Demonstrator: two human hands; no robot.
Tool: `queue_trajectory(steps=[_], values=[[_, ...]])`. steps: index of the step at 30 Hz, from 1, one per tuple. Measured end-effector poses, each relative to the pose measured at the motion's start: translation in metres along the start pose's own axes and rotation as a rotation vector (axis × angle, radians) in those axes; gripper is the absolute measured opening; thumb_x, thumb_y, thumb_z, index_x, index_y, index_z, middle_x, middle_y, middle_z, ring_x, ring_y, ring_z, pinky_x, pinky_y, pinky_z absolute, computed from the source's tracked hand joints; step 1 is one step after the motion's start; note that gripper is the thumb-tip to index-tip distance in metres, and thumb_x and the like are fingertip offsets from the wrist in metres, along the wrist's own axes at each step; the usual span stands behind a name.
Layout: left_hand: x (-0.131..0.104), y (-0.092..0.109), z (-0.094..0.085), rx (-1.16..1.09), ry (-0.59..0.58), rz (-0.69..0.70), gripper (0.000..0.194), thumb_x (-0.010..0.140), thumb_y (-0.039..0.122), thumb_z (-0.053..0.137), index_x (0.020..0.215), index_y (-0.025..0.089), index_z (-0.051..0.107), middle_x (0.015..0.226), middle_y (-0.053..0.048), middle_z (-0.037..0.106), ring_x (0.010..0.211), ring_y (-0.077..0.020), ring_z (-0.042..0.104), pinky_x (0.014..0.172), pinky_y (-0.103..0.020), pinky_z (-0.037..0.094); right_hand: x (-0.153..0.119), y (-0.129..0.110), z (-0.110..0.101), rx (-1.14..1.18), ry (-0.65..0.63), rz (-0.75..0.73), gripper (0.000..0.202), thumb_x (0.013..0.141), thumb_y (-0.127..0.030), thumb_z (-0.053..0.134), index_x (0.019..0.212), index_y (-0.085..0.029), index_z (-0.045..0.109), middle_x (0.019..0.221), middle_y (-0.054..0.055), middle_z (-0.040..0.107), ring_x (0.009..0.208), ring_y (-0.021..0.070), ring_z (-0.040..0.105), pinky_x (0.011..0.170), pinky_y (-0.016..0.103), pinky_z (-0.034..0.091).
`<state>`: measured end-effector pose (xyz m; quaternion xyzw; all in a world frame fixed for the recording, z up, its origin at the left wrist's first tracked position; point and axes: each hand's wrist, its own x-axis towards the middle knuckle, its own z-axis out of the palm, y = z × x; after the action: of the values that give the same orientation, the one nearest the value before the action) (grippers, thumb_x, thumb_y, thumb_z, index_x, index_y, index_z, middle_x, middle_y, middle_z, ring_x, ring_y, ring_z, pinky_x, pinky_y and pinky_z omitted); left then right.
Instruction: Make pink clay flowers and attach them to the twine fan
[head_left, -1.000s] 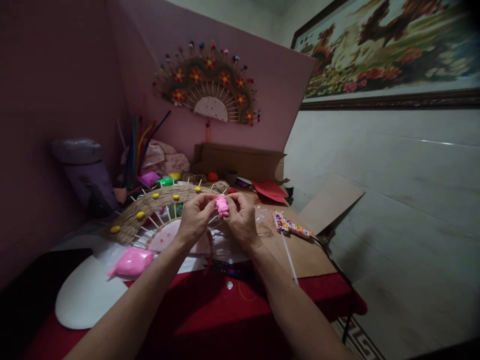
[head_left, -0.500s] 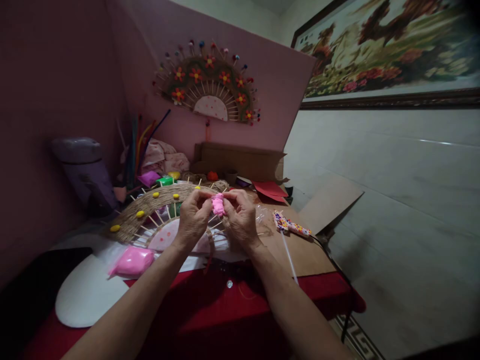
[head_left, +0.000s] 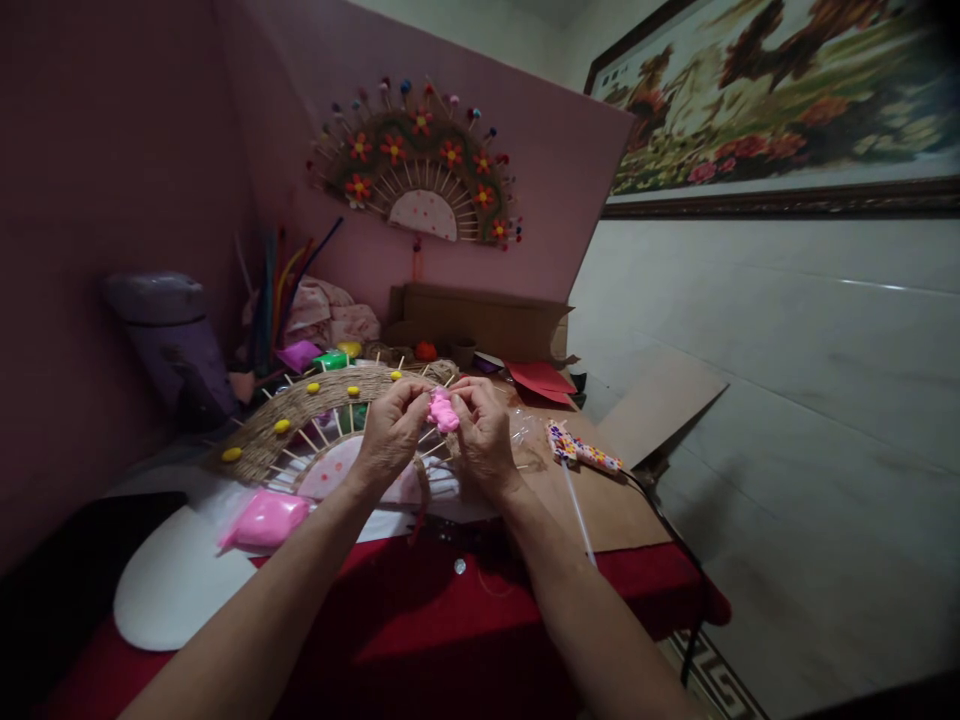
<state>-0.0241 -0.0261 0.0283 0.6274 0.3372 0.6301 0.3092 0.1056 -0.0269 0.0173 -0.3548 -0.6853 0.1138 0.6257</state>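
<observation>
A lump of pink modelling clay (head_left: 444, 411) is pinched between my two hands above the table. My left hand (head_left: 391, 425) grips its left side with thumb and fingers. On its right side, my right hand (head_left: 484, 430) presses with bent fingers and thumb. Behind and below them lies a twine-wrapped fan (head_left: 259, 450) with thin sticks, yellow clay dots and a pale half-round base, partly hidden by my hands. A plastic bag of pink clay (head_left: 268, 519) rests left of my left forearm.
A flower-patterned glue gun (head_left: 581, 450) with a clear stick lies on cardboard (head_left: 626, 515) at right. Red paper (head_left: 540, 380) sits behind it. A white disc (head_left: 176, 590) is at front left, a purple bottle (head_left: 172, 340) at back left. A finished fan (head_left: 424, 215) hangs on the wall.
The pink clay has turned and tilted between my fingers, and it has shifted slightly right. Both hands have moved a little with it, still gripping.
</observation>
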Motion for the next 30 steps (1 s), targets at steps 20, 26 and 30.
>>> queue_trajectory(steps=[20,26,30], values=[[0.004,0.001,-0.007,-0.043,-0.062,0.002,0.019,0.073,0.031,0.064,0.061,0.017,0.067,0.083,-0.005,0.061,0.082,-0.0157,0.056,0.076,-0.028,0.045,0.003,0.004,0.003,0.476,-0.050,0.395,0.019,0.081,-0.036,0.054,0.079,-0.017,0.059,0.079,0.002,0.057,0.071,0.0134,0.052,0.066,0.026,0.045],[0.000,0.005,0.001,-0.272,-0.087,-0.364,0.021,0.060,0.033,0.073,0.068,0.014,0.067,0.066,-0.002,0.064,0.061,-0.0147,0.061,0.066,-0.033,0.053,0.003,0.003,0.000,0.164,0.100,0.222,0.020,0.081,-0.035,0.057,0.072,-0.018,0.062,0.084,0.004,0.056,0.085,0.0161,0.053,0.076,0.029,0.045],[0.000,0.005,0.003,-0.398,0.014,-0.428,0.023,0.051,0.025,0.076,0.067,0.012,0.067,0.061,-0.002,0.066,0.057,-0.0135,0.062,0.064,-0.031,0.053,-0.002,0.003,0.001,0.064,0.089,0.198,0.019,0.083,-0.036,0.056,0.077,-0.019,0.065,0.080,0.002,0.056,0.078,0.0151,0.053,0.071,0.028,0.045]])
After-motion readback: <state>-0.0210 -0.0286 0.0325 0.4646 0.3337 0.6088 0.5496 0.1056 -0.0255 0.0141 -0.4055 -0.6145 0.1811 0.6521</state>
